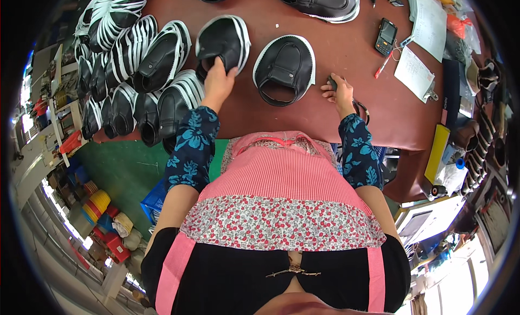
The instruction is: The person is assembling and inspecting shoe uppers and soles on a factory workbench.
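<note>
My left hand [219, 83] grips the near end of a black leather shoe upper [228, 38] with a white edge, its thumb and fingers closed on the opening. To its right, another black shoe upper [284, 66] lies on the brown-red table [319, 116], with its rounded toe away from me and a loop-like opening towards me. My right hand [341, 93] rests near the table's front edge, right of that upper. Its fingers curl round a small dark object [332, 83] whose kind I cannot make out.
Stacked shoe uppers [130, 50] crowd the table's left side; more lie at the far edge. At right are a handheld keypad device [386, 36], a red-and-white pen [383, 65], a clipboard with paper [415, 72] and a notebook [430, 25]. A blue crate [154, 202] stands below left.
</note>
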A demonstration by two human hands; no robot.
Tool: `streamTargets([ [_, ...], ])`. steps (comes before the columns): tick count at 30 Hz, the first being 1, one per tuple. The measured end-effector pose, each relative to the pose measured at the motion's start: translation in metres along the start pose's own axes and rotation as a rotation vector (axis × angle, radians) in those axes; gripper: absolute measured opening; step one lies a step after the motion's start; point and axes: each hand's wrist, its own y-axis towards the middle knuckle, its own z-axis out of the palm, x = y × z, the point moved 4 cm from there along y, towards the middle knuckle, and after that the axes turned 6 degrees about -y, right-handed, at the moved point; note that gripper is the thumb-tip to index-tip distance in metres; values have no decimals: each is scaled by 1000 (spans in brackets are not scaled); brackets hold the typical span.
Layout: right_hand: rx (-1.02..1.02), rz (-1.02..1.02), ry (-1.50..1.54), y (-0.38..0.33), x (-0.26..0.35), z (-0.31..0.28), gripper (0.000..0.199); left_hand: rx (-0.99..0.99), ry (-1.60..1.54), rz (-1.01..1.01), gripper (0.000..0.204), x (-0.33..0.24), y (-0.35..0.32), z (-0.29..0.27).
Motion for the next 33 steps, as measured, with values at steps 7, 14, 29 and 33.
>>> streamTargets([
  [7, 25, 7, -25, 1, 6, 9, 38, 114, 114, -37, 51, 38, -138, 44],
  [14, 24, 1, -36, 2, 6, 4, 38, 84, 158, 232, 24, -69, -153, -15],
  [29, -9, -57, -17, -20, 11, 22, 35, -124, 279, 562, 27, -59, -88, -144],
  [33, 18, -18, -59, -17, 16, 24, 34, -245, 565, 340, 26, 55, -90, -236],
])
